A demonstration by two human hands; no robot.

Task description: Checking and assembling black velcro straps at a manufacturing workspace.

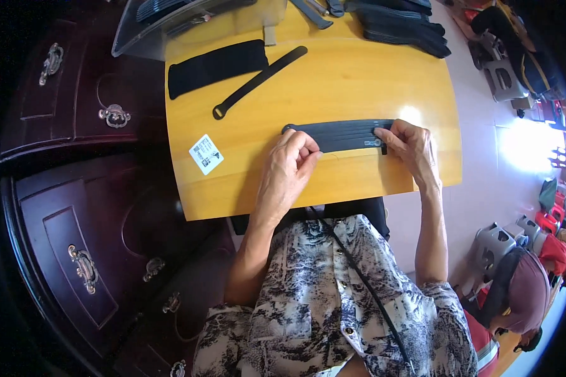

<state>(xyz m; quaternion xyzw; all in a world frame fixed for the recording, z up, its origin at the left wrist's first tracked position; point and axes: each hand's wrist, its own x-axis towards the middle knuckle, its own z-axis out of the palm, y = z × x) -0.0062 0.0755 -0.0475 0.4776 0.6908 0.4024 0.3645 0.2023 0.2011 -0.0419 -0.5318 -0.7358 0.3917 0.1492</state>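
Observation:
A flat set of black straps (343,136), lying side by side, rests near the front of the yellow table (245,182). My left hand (286,166) has its fingers closed at the left end of the set. At the right end, my right hand (414,149) pinches the straps between thumb and fingers. Farther back to the left lies a single black strap (258,83) with a slotted end. Beside it is a flat black fabric piece (214,69). A white printed label (205,154) lies left of my left hand.
A clear plastic bin (151,41) stands at the back left. Black fabric items (402,31) are piled at the back right. Dark wooden drawers (75,232) flank the table's left side. Stools (503,81) and other people (525,283) are on the right.

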